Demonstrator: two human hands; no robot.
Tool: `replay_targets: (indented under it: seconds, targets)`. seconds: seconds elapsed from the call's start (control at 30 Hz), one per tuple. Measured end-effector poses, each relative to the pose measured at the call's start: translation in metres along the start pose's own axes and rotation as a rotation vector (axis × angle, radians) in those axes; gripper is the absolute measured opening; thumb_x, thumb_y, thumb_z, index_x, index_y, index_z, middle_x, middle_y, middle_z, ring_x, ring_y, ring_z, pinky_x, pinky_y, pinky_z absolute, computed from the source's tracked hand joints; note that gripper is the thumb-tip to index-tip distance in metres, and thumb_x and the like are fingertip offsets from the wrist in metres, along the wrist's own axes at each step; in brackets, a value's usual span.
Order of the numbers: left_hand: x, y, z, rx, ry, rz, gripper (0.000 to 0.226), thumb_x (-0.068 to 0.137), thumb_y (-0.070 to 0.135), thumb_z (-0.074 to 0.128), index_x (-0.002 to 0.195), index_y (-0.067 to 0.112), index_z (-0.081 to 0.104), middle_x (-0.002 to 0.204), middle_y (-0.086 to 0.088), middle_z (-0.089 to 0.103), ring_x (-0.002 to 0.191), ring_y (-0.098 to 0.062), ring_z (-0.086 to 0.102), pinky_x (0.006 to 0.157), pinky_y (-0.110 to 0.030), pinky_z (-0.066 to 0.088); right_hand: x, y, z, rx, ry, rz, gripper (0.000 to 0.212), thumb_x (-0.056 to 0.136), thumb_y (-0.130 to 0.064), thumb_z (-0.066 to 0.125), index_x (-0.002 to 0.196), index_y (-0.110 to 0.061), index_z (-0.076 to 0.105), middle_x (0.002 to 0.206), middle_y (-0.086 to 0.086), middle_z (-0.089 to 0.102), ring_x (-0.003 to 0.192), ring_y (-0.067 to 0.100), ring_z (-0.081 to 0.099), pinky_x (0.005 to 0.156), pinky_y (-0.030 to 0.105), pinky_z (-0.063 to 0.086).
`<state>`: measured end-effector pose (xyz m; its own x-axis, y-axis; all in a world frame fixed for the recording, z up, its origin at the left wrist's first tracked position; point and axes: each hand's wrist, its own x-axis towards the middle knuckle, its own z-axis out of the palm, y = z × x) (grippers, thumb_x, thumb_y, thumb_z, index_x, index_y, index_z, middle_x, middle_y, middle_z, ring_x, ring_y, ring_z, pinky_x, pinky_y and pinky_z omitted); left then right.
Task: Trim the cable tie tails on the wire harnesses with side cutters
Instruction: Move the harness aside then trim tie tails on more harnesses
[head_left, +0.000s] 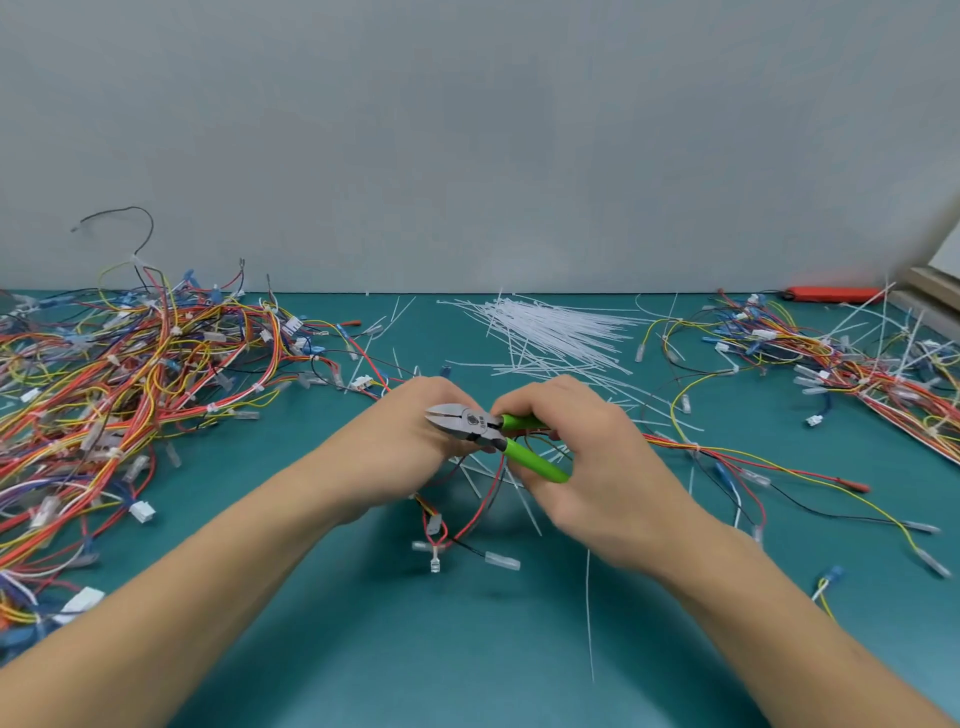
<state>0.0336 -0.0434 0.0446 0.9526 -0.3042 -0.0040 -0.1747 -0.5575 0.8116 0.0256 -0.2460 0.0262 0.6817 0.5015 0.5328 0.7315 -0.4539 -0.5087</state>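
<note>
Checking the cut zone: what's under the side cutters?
Under the side cutters: red and black harness wires and white tie tails above the teal mat. The tie being cut is hidden by the left hand.

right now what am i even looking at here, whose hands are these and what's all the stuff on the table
This is one picture from a camera worn on a person's head, looking down at their own bare hands over a green table. The right hand grips green-handled side cutters. The left hand holds a wire harness, whose wires hang below both hands. A big pile of harnesses lies on the left, a smaller pile on the right, and loose white cable ties at the back.
</note>
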Motion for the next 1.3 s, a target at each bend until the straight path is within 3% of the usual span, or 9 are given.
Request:
replay_targets:
  seconds: [0.13, 0.3, 0.43, 0.57, 0.67, 0.77, 0.9, 1.1, 1.3]
  targets:
    - [-0.001, 0.000, -0.001, -0.054, -0.056, -0.027, 0.046, 0.068, 0.039, 0.063, 0.079, -0.005, 0.053, 0.077, -0.005, 0.039, 0.077, -0.018, 0.027, 0.071, -0.039, 0.022, 0.000, -0.001, 0.003, 0.026, -0.001, 0.006, 0.038, 0.081, -0.012, 0.086, 0.112, -0.025, 0.067, 0.097, -0.023, 0.060, 0.096, 0.008, 0.058, 0.086, 0.021, 0.048]
    - [-0.002, 0.002, 0.000, -0.187, -0.097, -0.025, 0.024, 0.094, 0.016, 0.071, 0.072, 0.022, 0.076, 0.073, 0.007, 0.069, 0.069, -0.006, 0.056, 0.075, -0.018, 0.042, -0.002, 0.000, 0.010, 0.140, 0.091, 0.066, 0.028, 0.086, -0.013, 0.078, 0.108, -0.024, 0.066, 0.094, -0.011, 0.067, 0.089, 0.014, 0.060, 0.080, 0.022, 0.047]
    - [-0.001, 0.002, -0.003, -0.132, -0.067, -0.060, 0.024, 0.096, 0.041, 0.069, 0.095, 0.021, 0.081, 0.088, -0.012, 0.074, 0.079, -0.016, 0.056, 0.083, -0.041, 0.049, -0.001, 0.001, 0.009, 0.309, 0.140, 0.188, 0.026, 0.090, -0.012, 0.072, 0.102, -0.033, 0.065, 0.091, -0.006, 0.070, 0.084, 0.020, 0.063, 0.078, 0.028, 0.052]
    - [0.002, 0.004, -0.006, -0.173, 0.236, 0.071, 0.015, 0.095, 0.015, 0.071, 0.097, 0.026, 0.080, 0.087, 0.008, 0.078, 0.079, -0.011, 0.070, 0.067, -0.022, 0.055, 0.004, 0.007, 0.010, 0.516, 0.185, 0.369, 0.026, 0.090, -0.002, 0.076, 0.096, -0.026, 0.068, 0.084, -0.003, 0.073, 0.080, 0.016, 0.069, 0.080, 0.037, 0.060]
    - [0.005, 0.004, -0.005, -0.233, 0.569, 0.169, 0.011, 0.092, 0.014, 0.073, 0.090, 0.025, 0.077, 0.083, 0.011, 0.076, 0.075, -0.005, 0.066, 0.066, -0.014, 0.050, 0.006, 0.010, 0.008, 0.710, 0.254, 0.516, 0.021, 0.089, 0.001, 0.077, 0.096, -0.016, 0.070, 0.073, -0.007, 0.069, 0.067, 0.005, 0.066, 0.063, 0.019, 0.054]
    - [0.009, -0.003, 0.001, -0.492, 0.813, 0.004, 0.011, 0.096, 0.018, 0.064, 0.088, 0.024, 0.068, 0.077, 0.012, 0.065, 0.068, -0.007, 0.057, 0.062, -0.022, 0.045, 0.007, 0.011, 0.002, 0.817, 0.320, 0.658, 0.019, 0.088, -0.005, 0.078, 0.095, -0.021, 0.071, 0.072, -0.007, 0.069, 0.064, 0.008, 0.064, 0.057, 0.019, 0.051]
    - [0.006, -0.006, 0.017, -0.841, 0.753, -0.299, 0.012, 0.090, 0.017, 0.059, 0.079, 0.018, 0.056, 0.068, 0.004, 0.050, 0.058, -0.014, 0.047, 0.047, -0.026, 0.032, 0.009, 0.014, -0.002, 0.984, 0.407, 0.769, 0.019, 0.087, -0.004, 0.077, 0.099, -0.018, 0.072, 0.079, 0.002, 0.070, 0.066, 0.014, 0.062, 0.057, 0.026, 0.048]
    - [-0.004, 0.003, 0.040, -0.661, 0.233, -0.160, 0.017, 0.077, 0.029, 0.081, 0.089, 0.017, 0.078, 0.090, -0.004, 0.079, 0.064, -0.014, 0.066, 0.048, -0.024, 0.044, 0.008, 0.013, -0.003, 1.062, 0.420, 0.781, 0.020, 0.087, -0.005, 0.075, 0.102, -0.017, 0.070, 0.079, 0.002, 0.071, 0.065, 0.014, 0.064, 0.059, 0.029, 0.049]
    - [-0.003, -0.004, 0.048, -0.644, 0.240, -0.039, 0.004, 0.091, 0.022, 0.076, 0.090, 0.018, 0.078, 0.090, -0.008, 0.076, 0.074, -0.013, 0.067, 0.054, -0.022, 0.044, 0.006, 0.007, 0.005, 0.979, 0.330, 0.694, 0.022, 0.084, -0.009, 0.081, 0.098, -0.023, 0.072, 0.082, -0.001, 0.072, 0.075, 0.018, 0.067, 0.070, 0.035, 0.050]
